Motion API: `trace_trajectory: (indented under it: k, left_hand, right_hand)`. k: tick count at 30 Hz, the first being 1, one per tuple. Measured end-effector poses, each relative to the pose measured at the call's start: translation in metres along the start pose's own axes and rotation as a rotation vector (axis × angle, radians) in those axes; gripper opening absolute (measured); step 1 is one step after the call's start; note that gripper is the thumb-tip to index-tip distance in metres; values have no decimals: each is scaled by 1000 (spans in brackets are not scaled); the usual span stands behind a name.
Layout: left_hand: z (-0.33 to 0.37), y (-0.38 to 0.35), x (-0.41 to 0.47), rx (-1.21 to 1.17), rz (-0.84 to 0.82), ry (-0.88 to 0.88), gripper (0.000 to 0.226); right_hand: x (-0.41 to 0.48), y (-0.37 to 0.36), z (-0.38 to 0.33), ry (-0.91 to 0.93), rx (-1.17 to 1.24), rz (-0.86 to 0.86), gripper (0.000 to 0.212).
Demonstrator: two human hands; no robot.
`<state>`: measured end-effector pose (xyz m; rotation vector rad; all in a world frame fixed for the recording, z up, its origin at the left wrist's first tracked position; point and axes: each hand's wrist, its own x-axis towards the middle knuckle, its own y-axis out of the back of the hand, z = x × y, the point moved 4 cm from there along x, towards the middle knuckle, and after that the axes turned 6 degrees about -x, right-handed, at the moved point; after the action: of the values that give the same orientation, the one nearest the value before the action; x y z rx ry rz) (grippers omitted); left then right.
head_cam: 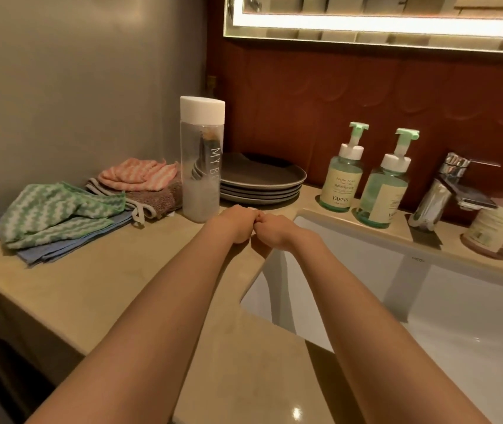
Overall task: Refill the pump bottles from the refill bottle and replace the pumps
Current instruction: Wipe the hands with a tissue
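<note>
Presently, two bare fists are seen knuckle to knuckle just left of the sink (pixel 351 249), over its back corner. The left hand (pixel 238 223) and the right hand (pixel 274 231) are both clenched, and nothing is seen held in either.

Two green-tinted bottles are stood side by side behind the sink, with pumps fitted. On the first pump bottle (pixel 340 185) a cream label is read as "FRESH FOAM" and "YAPING"; the smaller characters cannot be made out. The label of the second pump bottle (pixel 383 194) is turned aside and cannot be read.

A tall clear bottle with a white cap, taken to be the refill bottle (pixel 202 160), is stood left of the sink, well apart from the pumps. "MY B" is printed down its side, and the rest cannot be read. Moderate weight is expected. Its smooth, stiff wall may be slippery and is best gripped round the middle. The pump bottles are judged light plastic, best steadied at the body while the white collar is twisted.
</note>
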<state>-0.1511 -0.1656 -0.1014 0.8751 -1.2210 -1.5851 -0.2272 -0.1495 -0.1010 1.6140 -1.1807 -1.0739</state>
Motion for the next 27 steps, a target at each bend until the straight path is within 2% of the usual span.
trace_trajectory:
  k: [8,15,27]
  left_hand:
    - [-26,8,-62,-56,-43,59,47]
    - [-44,16,-133,-57,-44,123,44]
    - [-29,12,-204,-5,-61,194,40]
  right_hand:
    - [-41,-15,-41,47,-7,-54,42]
    - [-91,-29,-84,165,-30,-93,42]
    - [-156,-40,-88,251,65,-53,38]
